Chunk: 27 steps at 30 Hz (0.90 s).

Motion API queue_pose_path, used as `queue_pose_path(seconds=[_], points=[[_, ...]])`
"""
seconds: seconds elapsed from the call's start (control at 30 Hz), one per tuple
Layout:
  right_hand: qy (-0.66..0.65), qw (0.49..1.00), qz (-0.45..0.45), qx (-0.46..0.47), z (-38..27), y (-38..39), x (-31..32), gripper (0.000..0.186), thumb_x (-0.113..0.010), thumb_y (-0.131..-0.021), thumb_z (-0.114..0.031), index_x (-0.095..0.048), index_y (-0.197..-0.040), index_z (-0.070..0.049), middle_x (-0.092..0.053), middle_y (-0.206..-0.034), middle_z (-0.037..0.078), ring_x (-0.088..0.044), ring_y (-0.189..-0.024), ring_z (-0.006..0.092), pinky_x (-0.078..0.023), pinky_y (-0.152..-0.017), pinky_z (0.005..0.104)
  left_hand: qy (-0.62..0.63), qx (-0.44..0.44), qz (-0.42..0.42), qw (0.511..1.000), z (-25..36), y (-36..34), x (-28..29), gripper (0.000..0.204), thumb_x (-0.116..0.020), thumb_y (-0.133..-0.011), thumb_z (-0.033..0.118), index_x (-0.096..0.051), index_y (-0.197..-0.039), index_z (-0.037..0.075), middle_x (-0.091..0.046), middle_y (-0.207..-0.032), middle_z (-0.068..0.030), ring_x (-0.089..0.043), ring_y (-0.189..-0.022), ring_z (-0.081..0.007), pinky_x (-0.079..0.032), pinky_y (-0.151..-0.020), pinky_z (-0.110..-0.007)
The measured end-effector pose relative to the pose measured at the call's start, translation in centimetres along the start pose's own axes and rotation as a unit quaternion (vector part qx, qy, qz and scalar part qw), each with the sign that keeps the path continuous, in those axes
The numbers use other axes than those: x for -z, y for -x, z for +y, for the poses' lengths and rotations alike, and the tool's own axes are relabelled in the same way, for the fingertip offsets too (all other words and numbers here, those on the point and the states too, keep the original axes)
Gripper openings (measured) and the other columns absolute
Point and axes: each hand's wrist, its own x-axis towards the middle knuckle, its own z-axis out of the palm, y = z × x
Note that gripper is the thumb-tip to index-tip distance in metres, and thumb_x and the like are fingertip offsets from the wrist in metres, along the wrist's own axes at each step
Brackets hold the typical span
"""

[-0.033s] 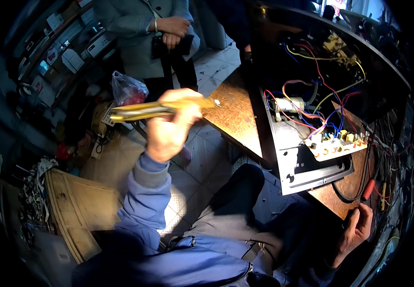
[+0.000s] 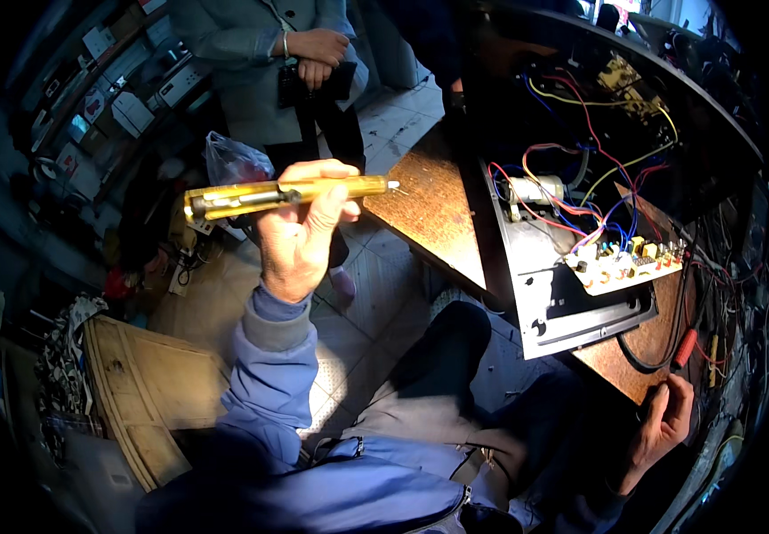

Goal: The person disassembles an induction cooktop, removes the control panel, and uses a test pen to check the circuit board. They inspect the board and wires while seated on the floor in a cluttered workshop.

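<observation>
My left hand [image 2: 295, 240] is raised in the middle left, its fingers closed around a yellow see-through tube-shaped tool [image 2: 251, 199]. Grey and metallic parts show inside the tube, and its thin pale tip points right. On the right, my right hand [image 2: 660, 432] is at the board's near edge with bent fingers. Its fingertips are beside a red handle [image 2: 686, 347]; whether they grip anything is hard to make out. Ahead of it lies an opened black appliance [image 2: 527, 267] with coloured wires, a pale cylinder [image 2: 536, 190] and a circuit board [image 2: 629, 269].
A brown board [image 2: 433, 196] supports the appliance. Cables [image 2: 731, 267] crowd the right side. Across from me stands a person with folded hands [image 2: 318, 58]. A plastic bag [image 2: 237, 160] is behind my left hand, and wooden furniture [image 2: 148, 383] stands at lower left.
My left hand has shifted slightly left, and the yellow tool has turned more level, with its pale tip now in plain sight. My right hand has barely moved.
</observation>
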Motion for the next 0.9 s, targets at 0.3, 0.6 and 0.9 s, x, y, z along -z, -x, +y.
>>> queue_pose_path(seconds=[0.3, 0.6, 0.9], points=[[-0.008, 1.0, 0.007, -0.012, -0.3, 0.0, -0.2, 0.013, -0.051, -0.099, -0.003, -0.059, -0.107, 0.004, -0.055, -0.097, 0.002, -0.05, -0.087, 0.0084, -0.039, -0.08, 0.0198, -0.259, 0.088, -0.214, 0.938, -1.2, -3.4, -0.3, 0.024, -0.064, -0.095, 0.022, -0.064, -0.091, -0.001, -0.063, -0.074, -0.0062, -0.054, -0.057, -0.0106, -0.044, -0.052, -0.027], [-0.034, 0.999, -0.005, -0.027, -0.4, 0.0, 0.0, 0.013, -0.051, -0.099, -0.003, -0.059, -0.107, 0.004, -0.055, -0.096, 0.001, -0.05, -0.085, 0.0074, -0.04, -0.077, 0.0188, -0.088, 0.141, -0.087, 0.982, -1.8, -4.3, -1.2, 0.032, -0.061, -0.098, 0.03, -0.067, -0.095, -0.002, -0.066, -0.076, -0.0046, -0.057, -0.057, -0.0071, -0.046, -0.051, -0.023], [-0.005, 1.0, 0.005, -0.02, -0.2, 0.1, -0.1, 0.012, -0.051, -0.096, 0.002, -0.059, -0.105, 0.003, -0.055, -0.095, 0.002, -0.051, -0.083, 0.0079, -0.04, -0.075, 0.0188, -0.142, 0.151, -0.225, 0.952, -2.1, -4.1, -2.1, 0.026, -0.059, -0.099, 0.023, -0.067, -0.1, -0.002, -0.068, -0.082, -0.0055, -0.059, -0.062, -0.0079, -0.049, -0.058, -0.023]])
